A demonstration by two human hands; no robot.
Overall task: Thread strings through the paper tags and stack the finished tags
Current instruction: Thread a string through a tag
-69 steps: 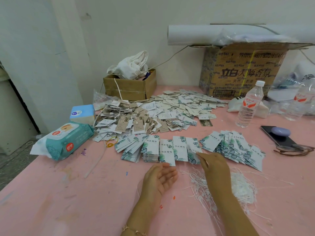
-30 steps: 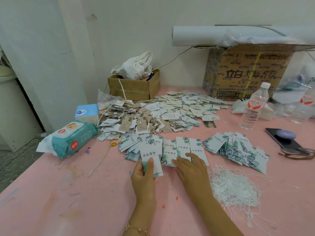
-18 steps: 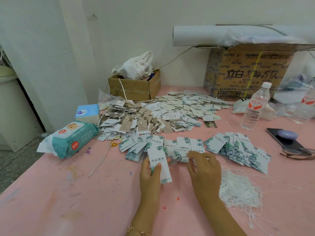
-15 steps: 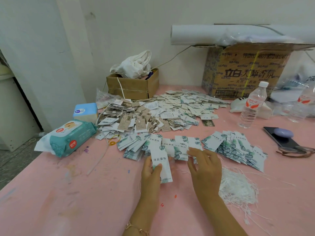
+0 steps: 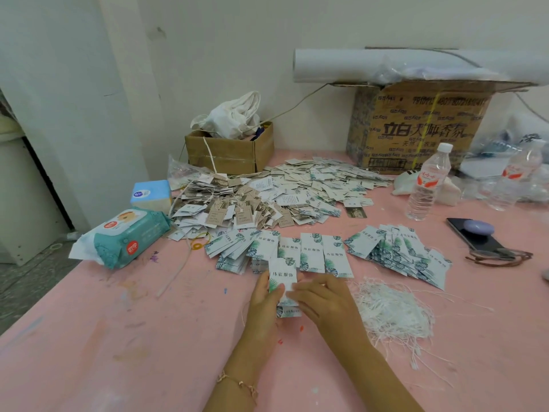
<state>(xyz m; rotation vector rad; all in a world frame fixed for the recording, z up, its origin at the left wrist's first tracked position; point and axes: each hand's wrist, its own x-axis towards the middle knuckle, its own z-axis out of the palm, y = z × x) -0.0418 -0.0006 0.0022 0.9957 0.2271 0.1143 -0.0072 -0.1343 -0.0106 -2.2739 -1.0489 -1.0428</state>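
Both hands have closed in on a small stack of tags [image 5: 282, 282] just below the centre of the frame. A couple of seconds ago the left hand [image 5: 263, 297] lay palm-up on the pink counter [image 5: 118, 337] and the right hand [image 5: 325, 301] was over at the strings. The stack has been drawn out of the row of tags [image 5: 323, 252] above it and pulled toward the person.

The left hand now grips the stack's left edge, thumb across the printed face. The right hand has come across and curls its fingers onto the right edge, so the tags are pinched between the two. Neither hand holds a string.

The pile of loose white strings [image 5: 392, 313] lies untouched to the right of the right wrist. More unstrung tags sit fanned out [image 5: 398, 254] at centre right. The big heap [image 5: 261, 203] toward the upper centre appears to be tags that are already strung.

This looks like the squaring-up of a fresh batch. Threading itself has probably not begun on these tags, and the next need is likely a string from the pile.
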